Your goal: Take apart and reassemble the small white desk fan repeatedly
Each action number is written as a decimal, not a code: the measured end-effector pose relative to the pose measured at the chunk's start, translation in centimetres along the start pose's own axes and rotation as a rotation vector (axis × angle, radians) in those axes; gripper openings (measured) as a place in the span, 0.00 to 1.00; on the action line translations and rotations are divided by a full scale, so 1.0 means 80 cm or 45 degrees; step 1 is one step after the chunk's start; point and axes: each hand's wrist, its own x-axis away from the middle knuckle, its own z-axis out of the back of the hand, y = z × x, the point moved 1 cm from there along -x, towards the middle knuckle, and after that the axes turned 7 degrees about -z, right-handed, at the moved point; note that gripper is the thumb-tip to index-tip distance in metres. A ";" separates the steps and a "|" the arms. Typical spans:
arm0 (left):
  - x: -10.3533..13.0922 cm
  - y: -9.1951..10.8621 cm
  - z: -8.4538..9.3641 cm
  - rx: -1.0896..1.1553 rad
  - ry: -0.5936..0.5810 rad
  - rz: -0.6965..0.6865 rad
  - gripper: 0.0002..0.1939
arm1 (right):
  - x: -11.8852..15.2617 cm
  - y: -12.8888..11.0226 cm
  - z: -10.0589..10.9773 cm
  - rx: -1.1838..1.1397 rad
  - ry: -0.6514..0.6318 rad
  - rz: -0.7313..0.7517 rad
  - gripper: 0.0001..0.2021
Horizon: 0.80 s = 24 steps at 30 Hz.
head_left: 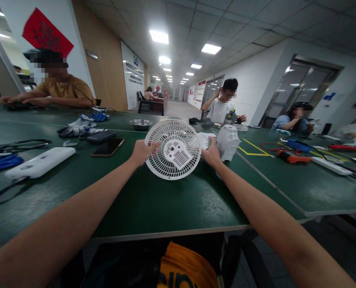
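A round white fan grille stands upright above the green table, its slotted centre plate facing me. My left hand is closed on its left rim, with the thumb lying over the ribs. At the grille's right side, my right hand is closed on a small white plastic part; whether this part joins the grille I cannot tell. Just right of that hand stands a white vented plastic housing. My right fingertips are partly hidden.
A metal bowl sits behind the grille. To the left lie a phone, a white power bank-like box, gloves and cables. An orange multimeter lies right. Co-workers sit across the green table.
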 end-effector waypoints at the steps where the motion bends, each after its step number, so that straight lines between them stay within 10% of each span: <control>1: -0.001 -0.003 0.001 -0.003 0.006 0.025 0.16 | -0.002 0.006 0.009 0.153 0.083 0.008 0.36; 9: -0.017 -0.030 0.023 -0.019 -0.048 0.191 0.15 | -0.007 0.004 0.017 0.516 0.194 0.093 0.24; 17: -0.020 -0.045 0.036 -0.104 -0.187 0.257 0.19 | -0.009 -0.004 0.082 0.604 0.925 0.040 0.29; 24: -0.017 -0.038 0.035 -0.113 -0.203 0.279 0.18 | -0.029 0.066 0.087 0.263 0.787 -0.330 0.40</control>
